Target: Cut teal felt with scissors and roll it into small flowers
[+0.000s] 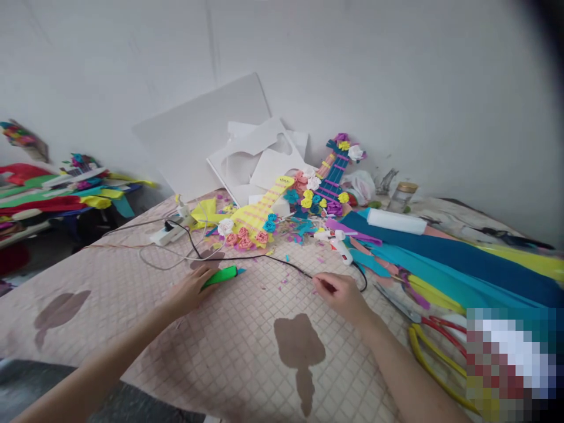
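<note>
My left hand (197,286) rests low over the table with its fingers closed around a green utility knife (224,275), its bluish tip pointing right. To the right, my right hand (341,295) is pinched on a thin black cord (282,262). This cord runs from a white power strip (168,235) and shows again beyond the hand, at a white glue gun (341,245) lying on its side. Ahead of both hands stands a yellow guitar-shaped craft (258,214) with paper flowers along its base. A blue guitar-shaped craft (335,176) with flowers leans behind it.
Cut white foam boards (259,153) lean on the wall. Blue paper sheets (423,252), a white roll (396,221) and red-handled scissors (440,326) lie on the right. A lidded jar (402,197) stands behind. Paper scraps litter the patterned tablecloth (238,346). Another table (74,194) holds coloured paper.
</note>
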The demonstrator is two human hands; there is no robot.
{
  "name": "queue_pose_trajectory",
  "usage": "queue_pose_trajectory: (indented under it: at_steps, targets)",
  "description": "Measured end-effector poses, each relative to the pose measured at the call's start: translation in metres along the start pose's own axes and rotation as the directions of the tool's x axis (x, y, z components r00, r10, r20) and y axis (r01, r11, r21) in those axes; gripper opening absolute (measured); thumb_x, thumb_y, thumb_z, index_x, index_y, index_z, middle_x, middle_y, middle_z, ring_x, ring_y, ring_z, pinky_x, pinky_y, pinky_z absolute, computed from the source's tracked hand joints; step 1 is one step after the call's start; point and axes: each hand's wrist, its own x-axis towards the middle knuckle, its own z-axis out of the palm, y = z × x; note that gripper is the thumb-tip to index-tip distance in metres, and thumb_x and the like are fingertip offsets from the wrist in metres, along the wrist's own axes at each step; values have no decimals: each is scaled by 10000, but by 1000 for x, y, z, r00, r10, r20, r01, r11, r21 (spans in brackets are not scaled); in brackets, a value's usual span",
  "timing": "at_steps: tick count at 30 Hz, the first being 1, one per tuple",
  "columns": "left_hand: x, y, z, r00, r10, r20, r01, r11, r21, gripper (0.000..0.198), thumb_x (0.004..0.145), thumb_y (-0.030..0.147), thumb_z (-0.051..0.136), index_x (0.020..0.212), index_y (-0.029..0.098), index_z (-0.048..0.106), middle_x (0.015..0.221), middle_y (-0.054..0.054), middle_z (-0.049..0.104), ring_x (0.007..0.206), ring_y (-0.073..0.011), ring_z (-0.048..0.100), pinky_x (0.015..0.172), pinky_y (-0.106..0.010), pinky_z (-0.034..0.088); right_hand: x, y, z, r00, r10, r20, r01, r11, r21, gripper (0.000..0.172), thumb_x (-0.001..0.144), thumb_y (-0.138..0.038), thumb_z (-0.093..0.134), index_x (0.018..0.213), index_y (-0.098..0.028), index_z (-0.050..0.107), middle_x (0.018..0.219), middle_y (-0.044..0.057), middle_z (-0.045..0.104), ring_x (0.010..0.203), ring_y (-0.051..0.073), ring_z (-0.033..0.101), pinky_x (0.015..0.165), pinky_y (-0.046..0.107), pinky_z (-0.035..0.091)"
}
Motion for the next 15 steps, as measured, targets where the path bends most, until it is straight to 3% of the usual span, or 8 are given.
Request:
queue_pose_trajectory:
  at_steps: [5,11,15]
  targets:
    - [9,-8,-7,993,113,28,-114,990,77,382,881,402,407,1205,228,510,1201,-100,528,1115,-257,478,956,-409,368,0,0,0,1000,3,10,-3,1000,11,190,835,-230,474,725,-169,617,574,7,603,503,113,531,542,217,396]
    - [16,-6,-15,988,26,150,-48,989,143,431,875,379,374,1280,253,447,1287,-101,472,1207,-299,400,972,-502,301,0,3,-2,1000,2,-19,-2,1000,3,175,823,-226,490,728,-166,625,563,0,591,494,105,519,534,207,391]
    - [19,3,-20,997,31,70,-40,989,142,477,843,436,432,1288,261,432,1347,-105,423,1248,-330,335,975,-548,259,1,4,-1,999,3,-41,-3,1000,-2,182,816,-234,496,721,-167,636,560,0,596,486,103,516,522,207,395]
